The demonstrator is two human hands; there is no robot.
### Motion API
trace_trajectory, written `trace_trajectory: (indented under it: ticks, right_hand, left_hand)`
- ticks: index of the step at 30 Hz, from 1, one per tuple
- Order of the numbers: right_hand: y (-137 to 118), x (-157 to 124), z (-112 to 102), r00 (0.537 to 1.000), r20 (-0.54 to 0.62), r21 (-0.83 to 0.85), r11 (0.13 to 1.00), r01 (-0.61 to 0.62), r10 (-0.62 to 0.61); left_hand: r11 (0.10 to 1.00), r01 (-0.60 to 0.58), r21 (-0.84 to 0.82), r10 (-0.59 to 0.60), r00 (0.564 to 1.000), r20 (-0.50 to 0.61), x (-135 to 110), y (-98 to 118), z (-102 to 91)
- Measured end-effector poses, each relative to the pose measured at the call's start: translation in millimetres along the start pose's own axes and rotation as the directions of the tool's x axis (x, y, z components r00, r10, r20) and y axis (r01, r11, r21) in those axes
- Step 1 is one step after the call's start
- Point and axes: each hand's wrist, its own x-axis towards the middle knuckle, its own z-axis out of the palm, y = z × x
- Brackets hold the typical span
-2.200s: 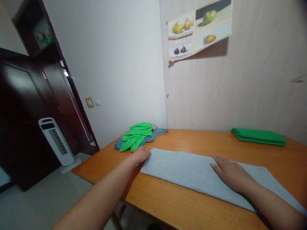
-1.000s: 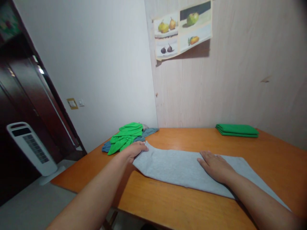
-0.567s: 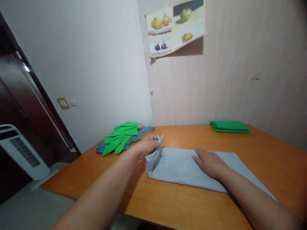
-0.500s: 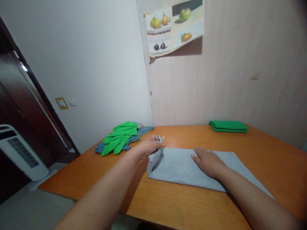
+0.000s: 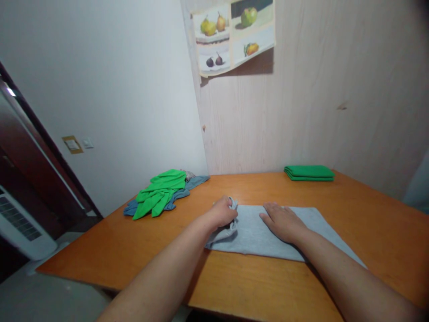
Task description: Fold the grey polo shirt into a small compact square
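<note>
A light grey cloth (image 5: 253,228), perhaps a garment, lies flat in a long strip across the wooden table. My left hand (image 5: 224,212) is closed on its left end, which is lifted and bent over toward the middle. The fingertips are partly hidden by the bunched fabric. My right hand (image 5: 283,222) lies flat on the cloth near its middle, fingers stretched out and holding nothing. Toward the lower right, the cloth's far end passes beside my right forearm.
A loose heap of green cloth (image 5: 161,190) over blue-grey cloth (image 5: 197,181) lies at the table's back left. At the back right sits a neatly folded green cloth (image 5: 310,173). The wooden table (image 5: 254,281) meets the wall behind; its left edge drops to the floor.
My left hand has carried the cloth's left end to the right, folding it over the strip. My right hand stays flat on the cloth. The view has turned slightly right.
</note>
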Motion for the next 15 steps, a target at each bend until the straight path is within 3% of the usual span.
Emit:
trace_trajectory:
  ticks: [11,15]
  right_hand:
    - [-1.3,-0.3,-0.3,1.0,0.001,0.004,1.0,-0.006,0.006]
    - [-2.4,-1.0,-1.8,1.0,0.005,0.004,1.0,-0.006,0.006]
  left_hand:
    - [0.948,-0.107,0.298,0.147,0.983,-0.114,-2.0,-5.3,6.4]
    - [0.948,-0.125,0.293,0.172,0.975,-0.141,-4.5,-9.9,14.7]
